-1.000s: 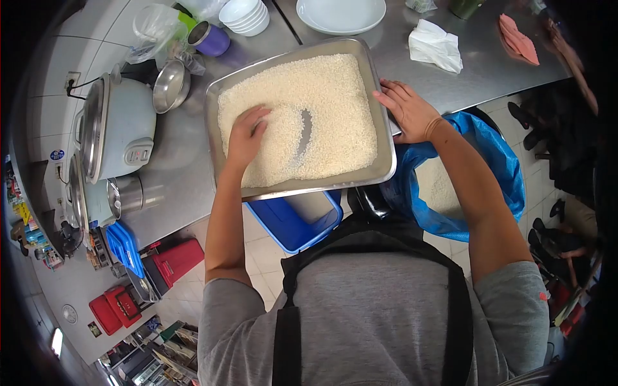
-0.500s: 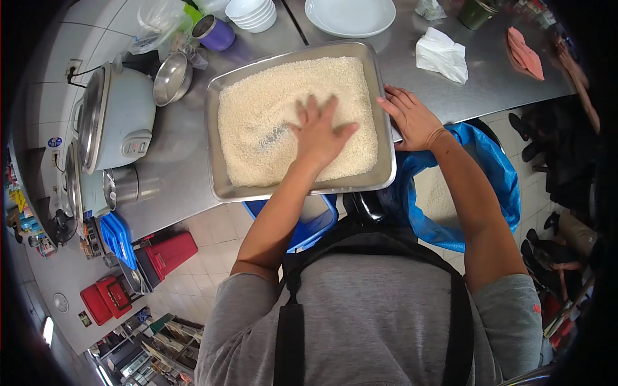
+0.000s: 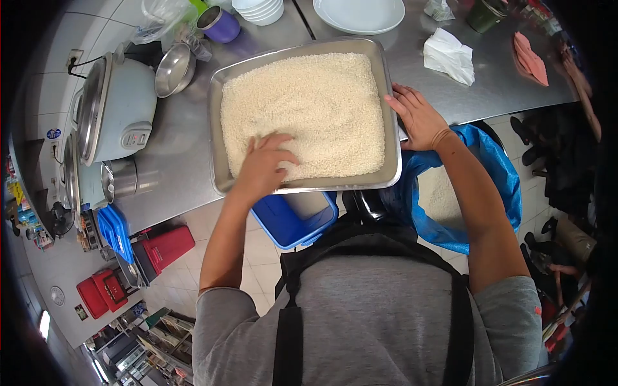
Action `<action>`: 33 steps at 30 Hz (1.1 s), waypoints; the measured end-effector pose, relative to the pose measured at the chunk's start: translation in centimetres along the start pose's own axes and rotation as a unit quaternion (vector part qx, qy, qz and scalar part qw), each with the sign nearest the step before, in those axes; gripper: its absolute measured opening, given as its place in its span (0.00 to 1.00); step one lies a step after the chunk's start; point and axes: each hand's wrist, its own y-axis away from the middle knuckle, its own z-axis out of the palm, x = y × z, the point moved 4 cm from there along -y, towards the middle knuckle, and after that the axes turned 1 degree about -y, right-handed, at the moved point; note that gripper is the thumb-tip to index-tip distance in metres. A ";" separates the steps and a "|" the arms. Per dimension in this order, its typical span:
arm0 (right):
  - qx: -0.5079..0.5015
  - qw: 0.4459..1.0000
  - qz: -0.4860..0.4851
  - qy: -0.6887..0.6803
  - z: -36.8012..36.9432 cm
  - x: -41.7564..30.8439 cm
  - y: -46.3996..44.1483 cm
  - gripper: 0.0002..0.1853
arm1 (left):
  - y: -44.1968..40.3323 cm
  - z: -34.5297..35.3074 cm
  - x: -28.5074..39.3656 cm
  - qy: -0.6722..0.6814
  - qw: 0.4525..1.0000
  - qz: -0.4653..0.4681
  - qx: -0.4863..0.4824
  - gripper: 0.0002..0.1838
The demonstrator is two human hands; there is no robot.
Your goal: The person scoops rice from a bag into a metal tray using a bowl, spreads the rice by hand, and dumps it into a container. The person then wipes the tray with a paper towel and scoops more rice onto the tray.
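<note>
A rectangular metal tray (image 3: pixel 391 145) holds a broad layer of pale rice grains (image 3: pixel 315 96). My left hand (image 3: pixel 262 166) is in the rice at the tray's near left, its fingers spread and slightly bent, some tips among the grains. At the tray's right side, my right hand (image 3: pixel 421 122) rests with fingers stretched out and its thumb side against the rim. Below the tray's near edge is a blue plastic container (image 3: pixel 283 225). A blue plastic bag (image 3: pixel 508 186) with more rice stands open beneath my right forearm.
Left on the steel table are a rice cooker (image 3: pixel 122 109), a metal bowl (image 3: pixel 175 71) and a purple cup (image 3: pixel 222 27). White bowls (image 3: pixel 261 11), a white plate (image 3: pixel 360 14), crumpled white paper (image 3: pixel 449 56) and a pink cloth (image 3: pixel 530 59) lie behind. Other people are at far right.
My left hand has moved left and nearer to me through the rice. The bare patch of tray bottom is now covered by grains. My right hand stays at the rim.
</note>
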 end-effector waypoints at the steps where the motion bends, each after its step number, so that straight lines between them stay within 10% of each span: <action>1: -0.001 1.000 0.001 0.000 0.0 0.0 0.0 0.64 | 0.6 -0.4 -1.1 0.001 1.000 -0.017 0.008 0.14; 11: 0.020 1.000 -0.009 -0.006 0.6 0.3 0.1 0.64 | 3.1 -4.8 -6.8 0.176 0.949 -0.144 0.219 0.09; 17: 0.044 0.999 -0.017 -0.001 0.5 0.0 0.1 0.65 | 4.2 -5.9 -12.9 0.049 0.896 -0.226 0.380 0.12; 26: 0.043 0.999 -0.008 0.009 1.2 0.5 0.2 0.63 | 4.2 -0.6 -16.0 -0.025 0.910 -0.297 0.287 0.18; 33: 0.003 0.997 -0.037 0.069 0.9 0.0 -0.2 0.57 | 14.0 7.4 -9.9 0.309 0.842 -0.295 0.330 0.25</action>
